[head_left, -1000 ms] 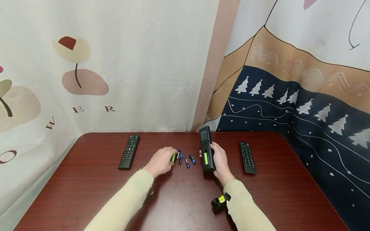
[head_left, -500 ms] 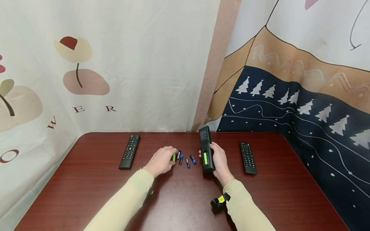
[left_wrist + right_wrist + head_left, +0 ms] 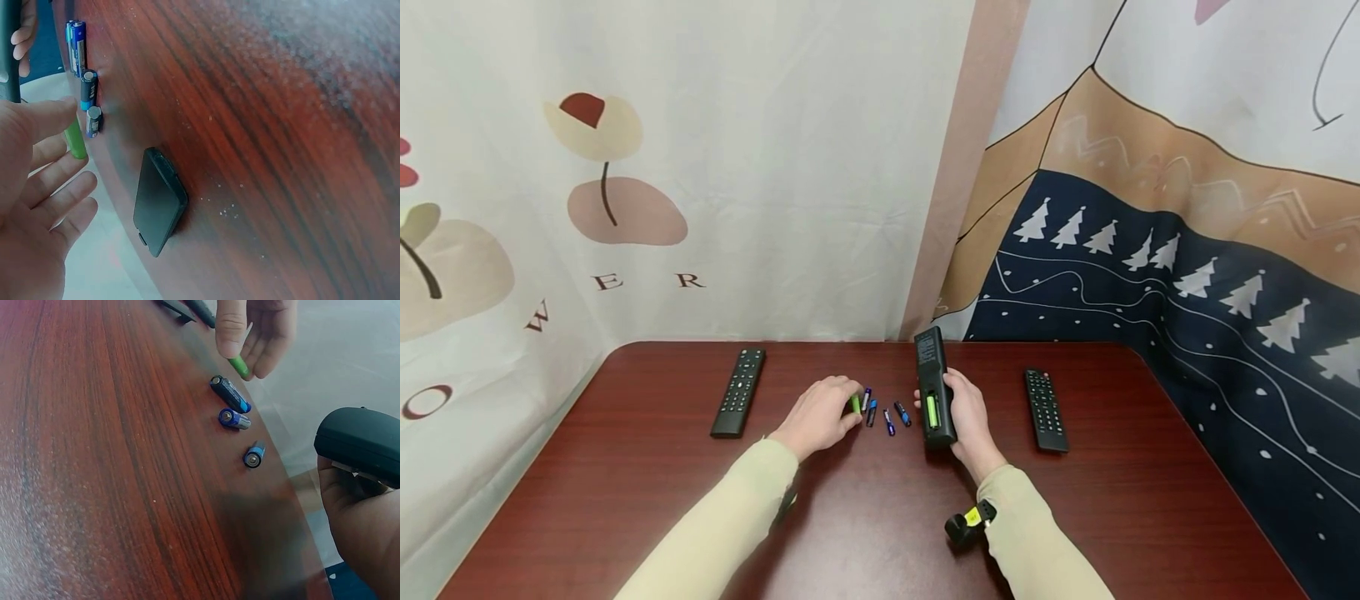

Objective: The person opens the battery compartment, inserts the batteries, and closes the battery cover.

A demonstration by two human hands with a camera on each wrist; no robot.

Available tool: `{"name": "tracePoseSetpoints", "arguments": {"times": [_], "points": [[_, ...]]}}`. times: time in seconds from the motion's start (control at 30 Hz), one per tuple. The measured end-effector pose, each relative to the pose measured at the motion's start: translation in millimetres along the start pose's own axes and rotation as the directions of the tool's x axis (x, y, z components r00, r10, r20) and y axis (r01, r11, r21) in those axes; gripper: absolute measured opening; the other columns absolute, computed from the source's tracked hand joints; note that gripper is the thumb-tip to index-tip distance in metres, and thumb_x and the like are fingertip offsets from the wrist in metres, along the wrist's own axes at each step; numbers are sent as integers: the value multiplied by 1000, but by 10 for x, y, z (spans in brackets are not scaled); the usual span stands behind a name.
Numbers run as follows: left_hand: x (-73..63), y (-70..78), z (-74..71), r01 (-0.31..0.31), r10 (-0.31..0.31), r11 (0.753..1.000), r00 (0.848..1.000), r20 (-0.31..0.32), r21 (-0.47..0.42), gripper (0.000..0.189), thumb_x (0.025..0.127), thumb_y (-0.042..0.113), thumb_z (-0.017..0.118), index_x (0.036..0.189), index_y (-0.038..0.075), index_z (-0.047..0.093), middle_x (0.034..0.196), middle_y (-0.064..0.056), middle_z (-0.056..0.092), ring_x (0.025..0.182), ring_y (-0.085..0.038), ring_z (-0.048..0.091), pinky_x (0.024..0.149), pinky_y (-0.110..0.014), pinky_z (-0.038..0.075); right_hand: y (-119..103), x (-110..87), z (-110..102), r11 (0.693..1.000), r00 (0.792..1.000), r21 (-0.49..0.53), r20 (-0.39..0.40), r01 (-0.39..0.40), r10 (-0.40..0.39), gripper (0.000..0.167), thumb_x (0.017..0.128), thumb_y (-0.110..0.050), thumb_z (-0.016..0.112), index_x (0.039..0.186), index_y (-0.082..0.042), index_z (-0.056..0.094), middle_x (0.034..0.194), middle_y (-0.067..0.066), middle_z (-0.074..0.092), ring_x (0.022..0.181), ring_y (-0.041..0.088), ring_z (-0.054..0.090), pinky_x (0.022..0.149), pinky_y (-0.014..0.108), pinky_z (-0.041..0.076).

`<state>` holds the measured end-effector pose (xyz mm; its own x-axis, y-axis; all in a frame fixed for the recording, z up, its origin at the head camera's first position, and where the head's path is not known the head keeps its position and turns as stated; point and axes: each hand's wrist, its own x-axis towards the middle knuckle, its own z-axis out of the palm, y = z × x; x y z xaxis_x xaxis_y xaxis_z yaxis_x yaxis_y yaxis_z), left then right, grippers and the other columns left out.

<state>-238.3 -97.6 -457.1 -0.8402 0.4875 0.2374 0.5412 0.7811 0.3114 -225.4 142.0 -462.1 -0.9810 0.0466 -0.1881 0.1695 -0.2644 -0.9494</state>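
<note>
My left hand (image 3: 820,417) pinches a green battery (image 3: 75,140) between thumb and fingertips, just left of the loose batteries. In the left wrist view its other fingers spread loosely. My right hand (image 3: 972,417) grips a black remote control (image 3: 932,358) from below and the right, back side up and tilted. The remote's battery compartment is uncovered, and one green battery (image 3: 932,411) lies inside it. Between the hands lie several blue batteries, among them a dark blue one (image 3: 230,394), a blue and silver one (image 3: 234,419) and one seen end-on (image 3: 254,454).
A second black remote (image 3: 739,392) lies buttons up on the left of the brown table (image 3: 880,533). Another black remote (image 3: 1045,410) lies to the right of my right hand. Printed curtains (image 3: 805,208) hang behind the table's far edge.
The green battery in my left hand has turned slightly, and that hand has shifted a little right. My right hand and the remote it holds stay nearly in place.
</note>
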Motion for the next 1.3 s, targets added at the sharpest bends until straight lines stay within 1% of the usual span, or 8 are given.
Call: {"name": "tracePoseSetpoints", "arguments": {"times": [0.23,0.37,0.5,0.7,0.83,1.07,1.2,1.3], "points": [[-2,21,-1,-29,28,1000,999,-42,-12,28,89,16,82,109,1,71,102,-7,70,92,-25,63,86,-43,54,2,5,7,1000,1000,-1,-3,4,-4,47,109,-23,34,152,-7,46,130,27,62,91,25,74,78,31,59],[3,33,10,-44,42,999,997,-60,-21,26,89,15,81,108,1,71,103,-8,71,95,-25,64,87,-44,54,1,6,13,1000,1000,6,-2,0,0,48,109,-23,34,153,-8,45,132,26,61,96,29,74,79,32,60],[14,52,8,-49,47,998,997,-60,-31,22,91,15,80,107,2,72,104,-7,71,97,-25,64,90,-44,54,-2,5,19,1000,1000,15,0,-2,2,48,109,-23,34,153,-8,45,133,26,61,97,30,74,79,32,60],[22,102,-13,-68,65,997,995,-72,-44,17,91,14,79,103,4,71,101,-5,70,93,-22,61,89,-42,53,-5,-5,31,1000,1000,12,-3,-8,8,48,109,-24,34,153,-8,45,133,26,61,98,31,74,79,31,59],[19,137,-23,-82,77,995,993,-87,-51,17,91,14,79,103,5,71,101,-5,70,93,-22,61,89,-42,53,-4,-8,39,1000,1000,13,0,-14,14,48,109,-24,34,153,-8,44,133,26,61,100,32,73,80,31,59],[14,175,-17,-128,120,991,983,-140,-50,21,88,13,82,103,4,70,105,-7,71,97,-25,65,90,-44,54,0,-1,51,1000,1000,24,11,-6,6,48,109,-22,33,152,-6,46,134,30,59,100,30,73,86,37,60],[13,197,-12,-136,128,989,981,-147,-49,22,88,13,82,105,4,71,105,-5,71,98,-23,64,89,-43,54,5,-2,57,1000,1000,24,10,-5,5,47,109,-22,33,151,-5,46,135,31,59,99,30,74,87,38,60],[10,220,-16,-137,127,989,980,-151,-53,23,88,14,82,106,4,71,105,-4,71,98,-23,64,90,-42,54,8,-1,62,1000,1000,20,10,-4,4,47,109,-22,34,151,-6,46,133,30,59,98,29,74,85,36,60]]}}
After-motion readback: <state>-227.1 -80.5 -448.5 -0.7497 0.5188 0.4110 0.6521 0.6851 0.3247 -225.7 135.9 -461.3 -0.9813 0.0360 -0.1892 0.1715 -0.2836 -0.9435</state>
